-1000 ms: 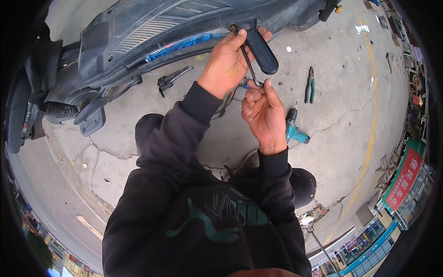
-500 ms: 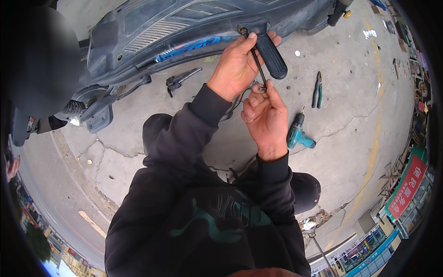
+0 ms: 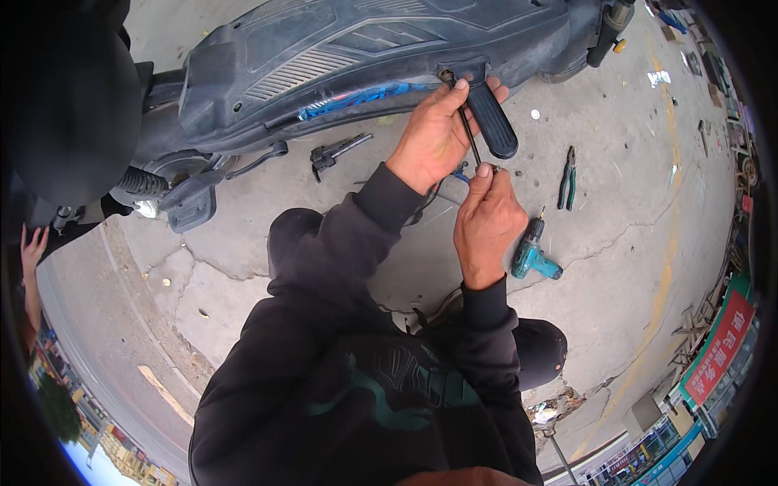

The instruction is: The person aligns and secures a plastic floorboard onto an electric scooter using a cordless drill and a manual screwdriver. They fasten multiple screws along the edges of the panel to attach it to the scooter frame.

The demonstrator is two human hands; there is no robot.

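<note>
A long dark L-shaped socket wrench (image 3: 473, 144) runs from a bolt on the scooter's side down toward me. My left hand (image 3: 431, 136) wraps its upper part, thumb on the shaft near the bolt. The fingertips of that hand show past the far side of a black ribbed footrest (image 3: 493, 123), which juts from the grey scooter (image 3: 267, 77). At the lower end of the wrench, my right hand (image 3: 491, 227) is closed, pinching the handle with thumb and fingers, the back of the hand uppermost.
On the concrete lie green-handled pliers (image 3: 567, 178) and a teal cordless drill (image 3: 535, 253) to the right. A dark metal tool (image 3: 339, 154) lies below the scooter. Its pedal (image 3: 193, 209) sticks out at left. Another person's hand (image 3: 34, 247) shows at the left edge.
My right hand has turned over, from loosely curled fingers with the palm showing to a closed grip on the wrench's end. The view has shifted slightly; my left hand stays by the bolt.
</note>
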